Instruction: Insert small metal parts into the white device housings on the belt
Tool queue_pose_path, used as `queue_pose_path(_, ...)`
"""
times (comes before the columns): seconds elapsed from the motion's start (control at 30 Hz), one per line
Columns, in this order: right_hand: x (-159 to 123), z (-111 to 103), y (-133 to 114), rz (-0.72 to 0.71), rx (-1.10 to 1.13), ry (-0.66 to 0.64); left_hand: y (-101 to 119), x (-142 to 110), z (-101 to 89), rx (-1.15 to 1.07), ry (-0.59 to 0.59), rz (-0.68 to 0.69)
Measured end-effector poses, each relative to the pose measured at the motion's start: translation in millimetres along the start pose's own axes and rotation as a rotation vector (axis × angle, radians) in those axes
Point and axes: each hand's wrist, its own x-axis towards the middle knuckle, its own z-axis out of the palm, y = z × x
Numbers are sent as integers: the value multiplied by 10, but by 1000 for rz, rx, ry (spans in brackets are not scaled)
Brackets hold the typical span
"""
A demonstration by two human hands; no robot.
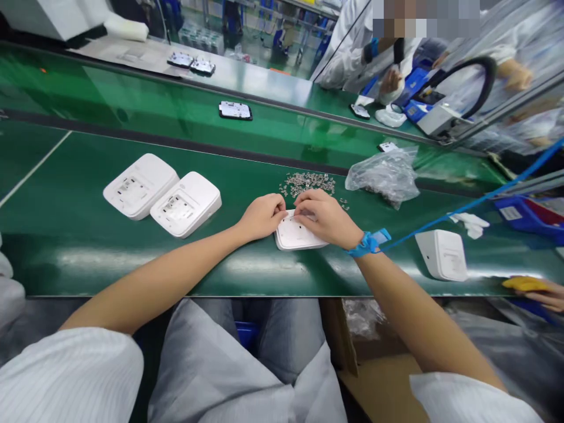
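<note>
Near the worktop's (110, 258) front edge, your left hand (261, 216) and right hand (325, 218) pinch the white housing (294, 236). Keep it flat; the screw pile (307, 183) lies just beyond.

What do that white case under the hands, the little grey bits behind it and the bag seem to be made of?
White case: likely moulded plastic, smooth matt, rounded corners. Small grey bits: probably metal, they glint; too small to be sure. Bag: thin clear plastic film, crinkled and shiny.

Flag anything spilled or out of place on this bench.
Small metal parts lie loose on the green mat, outside the plastic bag. Both hands rest on a white housing.
</note>
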Motion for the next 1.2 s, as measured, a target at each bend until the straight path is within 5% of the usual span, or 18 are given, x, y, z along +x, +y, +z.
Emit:
queue_pose_path(0.53,2,115,-15,-88,-45,4,74,-32,-13,65,-34,0)
queue_pose_path(0.77,-61,63,-81,-23,-103,17,92,-45,3,154,-37,9)
queue_pose_path(1.2,-296,175,-68,-76,32,214,97,-43,28,181,-15,-4)
